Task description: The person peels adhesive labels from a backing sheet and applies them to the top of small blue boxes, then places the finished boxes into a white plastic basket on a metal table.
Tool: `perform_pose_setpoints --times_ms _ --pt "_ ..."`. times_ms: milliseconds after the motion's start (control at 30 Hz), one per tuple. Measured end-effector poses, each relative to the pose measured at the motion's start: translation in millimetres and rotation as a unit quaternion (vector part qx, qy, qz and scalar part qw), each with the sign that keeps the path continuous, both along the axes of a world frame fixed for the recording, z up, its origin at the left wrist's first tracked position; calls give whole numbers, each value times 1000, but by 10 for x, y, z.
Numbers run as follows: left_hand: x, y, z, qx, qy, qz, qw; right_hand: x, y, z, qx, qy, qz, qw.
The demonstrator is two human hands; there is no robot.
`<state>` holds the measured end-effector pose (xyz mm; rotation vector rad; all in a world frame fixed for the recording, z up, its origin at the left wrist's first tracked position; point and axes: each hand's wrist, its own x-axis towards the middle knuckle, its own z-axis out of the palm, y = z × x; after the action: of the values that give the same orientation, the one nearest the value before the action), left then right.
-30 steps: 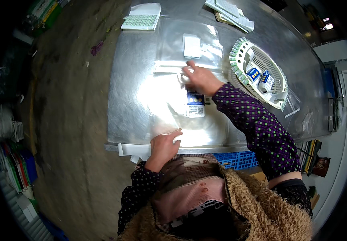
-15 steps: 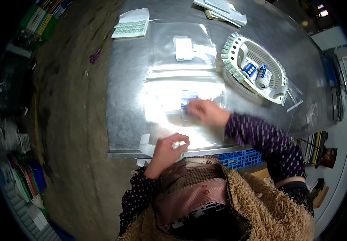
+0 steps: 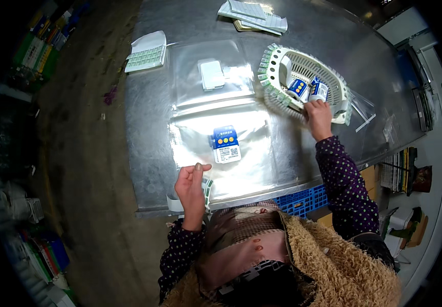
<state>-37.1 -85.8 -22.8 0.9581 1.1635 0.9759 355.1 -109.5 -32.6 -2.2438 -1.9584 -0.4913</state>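
Rightward, away from the blue-and-white label and over to the white basket, the right hand had moved since 0.5 s earlier, so the label now lay uncovered. Largest in view was the metal table, with 2 clear plastic sheets spread on it, the near sheet and the far sheet. Beyond the right edge of the near sheet stood the white basket, slotted and oval, small green stickers along part of its rim; inside lay 2 blue-and-white cylinders and white curved pieces. Below the table edge sat a blue crate. The right hand reached forward from a dotted sleeve, palm down, fingers bent at the basket's near rim, just beside 1 cylinder; whether it gripped anything I cannot tell. The left hand stood raised at the table's front edge, thumb and forefinger extended, the other fingers curled. Beside it hung a green-and-white strip; I cannot tell whether the hand held it. The blue-and-white label lay at the near sheet's middle, a smaller white card at the far sheet.
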Motion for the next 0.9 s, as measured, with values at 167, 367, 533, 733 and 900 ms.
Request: perform_pose_setpoints --times_ms 167,367,533,733,900 --pt "181 78 93 80 79 38 993 -271 -151 269 74 -22 -54 996" --pt "379 20 170 81 -28 42 995 -2189 -193 515 -187 746 84 633" --pt "286 -49 6 120 11 -27 992 -2196 -141 363 -185 811 60 552" --pt "34 -212 -113 189 61 -143 970 -2129 -307 363 -125 578 162 790" --pt "6 -291 -110 8 51 -155 987 -2092 -367 352 -73 372 234 895"
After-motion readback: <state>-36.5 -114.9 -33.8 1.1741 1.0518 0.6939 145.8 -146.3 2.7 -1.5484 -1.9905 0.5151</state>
